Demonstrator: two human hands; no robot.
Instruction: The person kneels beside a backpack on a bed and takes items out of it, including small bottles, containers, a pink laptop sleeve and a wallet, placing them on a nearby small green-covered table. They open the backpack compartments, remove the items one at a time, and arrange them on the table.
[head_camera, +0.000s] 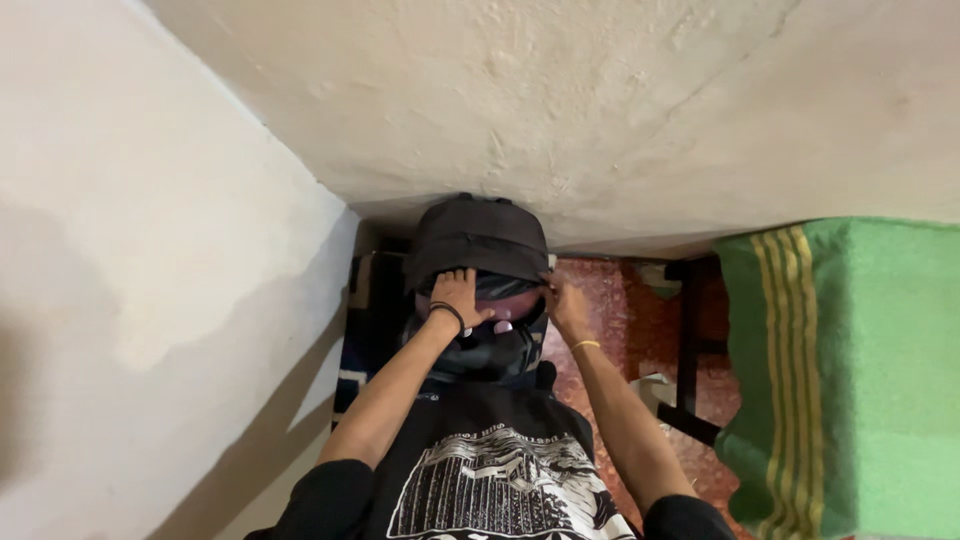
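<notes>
A person in a black cap (478, 235), a dark face covering and a black T-shirt with a white print (495, 480) faces the camera, both arms raised to the head. My left hand (460, 295), with a black wristband, lies with its fingers curled over a dark glossy band (510, 290) just under the cap's brim. My right hand (565, 305), with a thin yellow wristband, pinches the same band at its side. The face is mostly hidden by the band, the covering and the hands.
A pale plaster wall (150, 250) fills the left, and a rough cream surface (600, 100) spans the top. A green cloth with yellow stripes (850, 380) hangs at the right. Behind the person are a red speckled floor (610, 300) and dark furniture legs (690, 320).
</notes>
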